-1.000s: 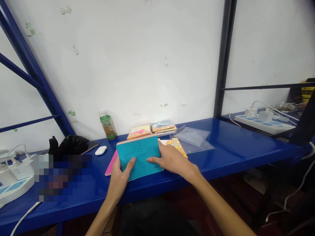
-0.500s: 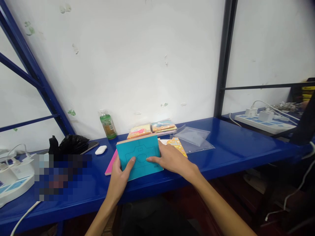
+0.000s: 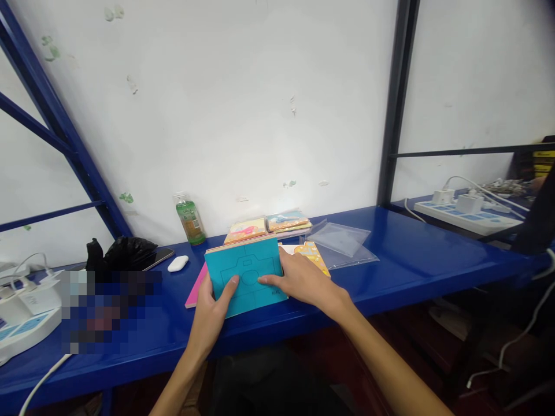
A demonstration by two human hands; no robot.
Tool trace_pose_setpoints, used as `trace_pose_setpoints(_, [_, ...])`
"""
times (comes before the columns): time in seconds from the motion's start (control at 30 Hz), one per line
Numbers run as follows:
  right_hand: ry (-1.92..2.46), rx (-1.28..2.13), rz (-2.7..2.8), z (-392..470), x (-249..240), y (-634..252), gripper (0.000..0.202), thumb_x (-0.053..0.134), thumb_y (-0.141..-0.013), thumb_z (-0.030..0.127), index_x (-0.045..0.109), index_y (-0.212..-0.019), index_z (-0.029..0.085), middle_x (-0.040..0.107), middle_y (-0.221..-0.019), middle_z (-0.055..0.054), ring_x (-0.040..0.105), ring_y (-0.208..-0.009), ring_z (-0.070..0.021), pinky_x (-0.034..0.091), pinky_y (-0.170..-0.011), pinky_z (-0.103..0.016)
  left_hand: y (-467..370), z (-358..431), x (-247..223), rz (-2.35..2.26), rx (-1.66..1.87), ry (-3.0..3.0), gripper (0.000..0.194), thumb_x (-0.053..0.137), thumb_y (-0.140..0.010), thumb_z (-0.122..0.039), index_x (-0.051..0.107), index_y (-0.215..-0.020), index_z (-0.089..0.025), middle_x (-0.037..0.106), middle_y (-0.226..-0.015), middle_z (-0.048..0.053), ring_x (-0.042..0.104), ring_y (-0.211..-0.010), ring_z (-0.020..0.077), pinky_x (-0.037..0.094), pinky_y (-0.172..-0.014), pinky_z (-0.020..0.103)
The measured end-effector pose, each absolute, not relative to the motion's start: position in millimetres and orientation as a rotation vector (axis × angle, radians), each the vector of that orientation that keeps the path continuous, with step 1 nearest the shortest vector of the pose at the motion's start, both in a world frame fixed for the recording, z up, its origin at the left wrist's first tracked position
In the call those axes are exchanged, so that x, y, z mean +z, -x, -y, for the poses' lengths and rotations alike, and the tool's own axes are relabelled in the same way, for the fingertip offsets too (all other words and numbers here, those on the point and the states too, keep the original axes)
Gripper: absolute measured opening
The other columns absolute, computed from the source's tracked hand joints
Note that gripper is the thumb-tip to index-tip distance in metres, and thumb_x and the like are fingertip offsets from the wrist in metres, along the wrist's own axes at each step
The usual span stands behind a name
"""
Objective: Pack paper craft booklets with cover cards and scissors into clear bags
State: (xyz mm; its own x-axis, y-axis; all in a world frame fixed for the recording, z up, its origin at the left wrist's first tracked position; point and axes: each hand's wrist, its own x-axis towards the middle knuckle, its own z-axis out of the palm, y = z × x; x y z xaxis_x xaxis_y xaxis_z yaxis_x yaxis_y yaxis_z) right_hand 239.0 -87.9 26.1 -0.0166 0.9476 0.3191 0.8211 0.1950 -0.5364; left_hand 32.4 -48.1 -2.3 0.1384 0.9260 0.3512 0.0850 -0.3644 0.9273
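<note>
A stack of teal paper sheets (image 3: 251, 263), its top one printed with a camera outline, is tilted up near the table's front edge. My left hand (image 3: 214, 306) grips its left side, thumb on the front. On the right side my right hand (image 3: 299, 277) holds the same stack, thumb also on the front; the other fingers are partly hidden. Behind the stack, a pink sheet or pad (image 3: 193, 292) shows at the left and a yellow patterned card (image 3: 318, 260) at the right. Packs of colourful paper (image 3: 288, 221) lie against the wall.
Clear plastic sleeves (image 3: 342, 240) lie right of the packs on the blue table (image 3: 416, 260). A green bottle (image 3: 191, 222), a white case (image 3: 177, 264), a phone (image 3: 159, 258) and a black bag (image 3: 128, 252) stand or lie at the left. Power strips (image 3: 463, 214) are on both sides.
</note>
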Motion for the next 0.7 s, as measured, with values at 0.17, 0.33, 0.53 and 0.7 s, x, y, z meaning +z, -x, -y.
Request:
trace_pose_setpoints(0.17, [1.623, 0.268, 1.865, 86.8, 24.8, -239.2, 0.06, 0.069, -0.084, 0.055, 0.056, -0.134, 0.023, 0.074, -0.107, -0.012, 0.068, -0.097, -0.0332, 0.048, -0.077, -0.038, -32.2, 47.5, -2.8, -1.004, 1.325, -1.602, 0.06, 0.071, -0.083, -0.05, 0.057, -0.133, -0.02, 0.065, -0.136, 0.012, 0.059, -0.126, 0.0347, 0.049, -0.102, 0.049])
trace_pose_setpoints(0.33, [1.62, 0.262, 1.858, 86.6, 24.7, -238.4, 0.059, 0.069, -0.084, 0.054, 0.056, -0.133, 0.023, 0.074, -0.108, -0.012, 0.068, -0.099, -0.0338, 0.047, -0.077, -0.037, -32.0, 46.2, -4.8, -1.012, 1.345, -1.616, 0.061, 0.071, -0.083, -0.051, 0.057, -0.133, -0.02, 0.065, -0.135, 0.012, 0.059, -0.127, 0.0348, 0.049, -0.103, 0.048])
trace_pose_setpoints(0.53, [1.623, 0.271, 1.859, 85.9, 25.0, -237.6, 0.061, 0.068, -0.084, 0.053, 0.054, -0.136, 0.023, 0.074, -0.11, -0.013, 0.067, -0.1, -0.0342, 0.047, -0.078, -0.038, -32.1, 44.6, -6.0, -1.026, 1.343, -1.609, 0.061, 0.071, -0.082, -0.051, 0.057, -0.133, -0.02, 0.065, -0.136, 0.012, 0.058, -0.127, 0.0346, 0.048, -0.104, 0.048])
trace_pose_setpoints(0.7, [1.623, 0.281, 1.863, 86.4, 25.3, -238.0, 0.063, 0.068, -0.084, 0.053, 0.053, -0.137, 0.022, 0.073, -0.112, -0.013, 0.067, -0.102, -0.0345, 0.047, -0.079, -0.038, -32.1, 44.4, -5.8, -1.031, 1.348, -1.624, 0.064, 0.071, -0.082, -0.051, 0.055, -0.136, -0.021, 0.065, -0.135, 0.012, 0.06, -0.124, 0.0347, 0.048, -0.103, 0.048])
